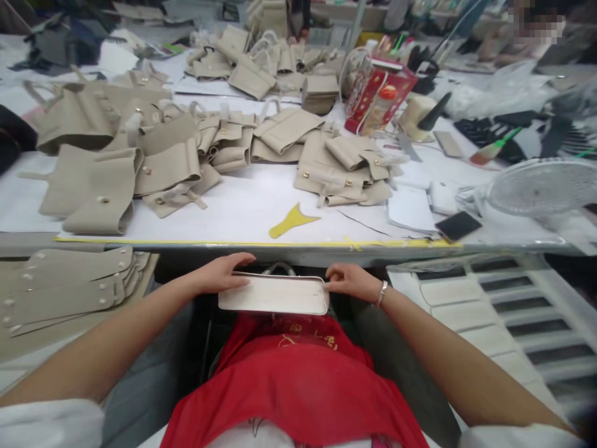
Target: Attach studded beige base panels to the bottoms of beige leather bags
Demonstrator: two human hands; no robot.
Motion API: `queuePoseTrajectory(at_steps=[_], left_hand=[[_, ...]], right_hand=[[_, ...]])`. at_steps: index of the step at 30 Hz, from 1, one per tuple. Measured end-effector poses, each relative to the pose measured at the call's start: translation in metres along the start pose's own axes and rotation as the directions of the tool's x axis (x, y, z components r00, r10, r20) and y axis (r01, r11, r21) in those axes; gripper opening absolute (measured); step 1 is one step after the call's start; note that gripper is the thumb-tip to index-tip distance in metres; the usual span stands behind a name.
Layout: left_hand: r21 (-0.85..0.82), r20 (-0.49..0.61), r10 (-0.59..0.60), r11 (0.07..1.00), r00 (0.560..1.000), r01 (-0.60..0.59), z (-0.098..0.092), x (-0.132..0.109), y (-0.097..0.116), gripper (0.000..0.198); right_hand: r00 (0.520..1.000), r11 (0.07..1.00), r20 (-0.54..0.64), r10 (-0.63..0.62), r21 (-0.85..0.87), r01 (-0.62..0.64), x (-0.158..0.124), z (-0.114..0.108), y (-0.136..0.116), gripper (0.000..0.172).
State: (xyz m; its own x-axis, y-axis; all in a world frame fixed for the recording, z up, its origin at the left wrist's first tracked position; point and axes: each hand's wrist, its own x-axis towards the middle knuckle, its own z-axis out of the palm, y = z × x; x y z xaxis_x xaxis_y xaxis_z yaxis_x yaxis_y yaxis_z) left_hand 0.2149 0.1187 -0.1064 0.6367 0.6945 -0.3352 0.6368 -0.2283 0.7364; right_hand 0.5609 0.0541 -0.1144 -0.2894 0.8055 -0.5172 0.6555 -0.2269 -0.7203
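Observation:
I hold a flat cream bag panel [275, 295] over my lap, just below the table's front edge. My left hand [221, 274] grips its left end, fingers curled over the top edge. At the right end my right hand [349, 281] pinches the panel; a silver bracelet sits on that wrist. A metal wire loop [278, 268] peeks out behind the panel. A red apron [293, 379] covers my lap beneath it.
The white table [252, 208] carries heaps of beige bag pieces [168, 165] and a yellow tool [291, 222]. Stacked beige strips [65, 289] lie at lower left. A white fan [543, 186], a red box [380, 93] and a black pad [458, 225] sit on the right.

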Motion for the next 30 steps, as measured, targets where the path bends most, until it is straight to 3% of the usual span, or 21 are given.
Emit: queuePoseTrajectory(at_steps=[2,3,6,9,12,17,22,26,30], left_hand=[[0.062,0.035,0.131,0.989,0.991,-0.133,0.014,0.021,0.028,0.053],[0.081,0.062,0.165,0.982,0.984,-0.170,0.022,0.031,0.039,0.049],[0.106,0.126,0.263,0.955,0.956,-0.277,0.043,0.054,0.056,0.034],[0.095,0.090,0.341,0.932,0.936,-0.349,0.052,0.062,0.054,0.027],[0.066,0.060,0.342,0.936,0.938,-0.345,0.054,0.058,0.049,0.025],[-0.014,0.057,0.313,0.950,0.948,-0.312,0.057,0.052,0.050,0.025],[0.026,0.057,0.318,0.947,0.946,-0.320,0.062,0.051,0.050,0.023],[0.047,0.081,0.288,0.955,0.954,-0.292,0.065,0.052,0.051,0.022],[0.095,0.080,0.259,0.959,0.962,-0.266,0.066,0.052,0.051,0.024]], right_hand=[[0.964,0.974,-0.150,-0.220,-0.084,0.209,0.001,0.001,-0.002,0.044],[0.940,0.951,-0.166,-0.299,-0.130,0.280,0.002,0.003,-0.005,0.046],[0.892,0.858,-0.091,-0.443,-0.333,0.391,0.004,0.011,-0.012,0.030],[0.855,0.725,-0.025,-0.518,-0.543,0.424,0.004,0.017,-0.016,0.024],[0.835,0.659,-0.026,-0.550,-0.627,0.414,0.003,0.019,-0.014,0.030],[0.836,0.630,0.007,-0.549,-0.654,0.419,0.001,0.019,-0.011,0.030],[0.834,0.625,0.053,-0.549,-0.637,0.451,0.001,0.021,-0.011,0.028],[0.812,0.567,0.127,-0.569,-0.655,0.500,0.003,0.016,-0.016,0.033],[0.855,0.644,0.179,-0.486,-0.588,0.489,0.018,0.005,-0.027,0.035]])
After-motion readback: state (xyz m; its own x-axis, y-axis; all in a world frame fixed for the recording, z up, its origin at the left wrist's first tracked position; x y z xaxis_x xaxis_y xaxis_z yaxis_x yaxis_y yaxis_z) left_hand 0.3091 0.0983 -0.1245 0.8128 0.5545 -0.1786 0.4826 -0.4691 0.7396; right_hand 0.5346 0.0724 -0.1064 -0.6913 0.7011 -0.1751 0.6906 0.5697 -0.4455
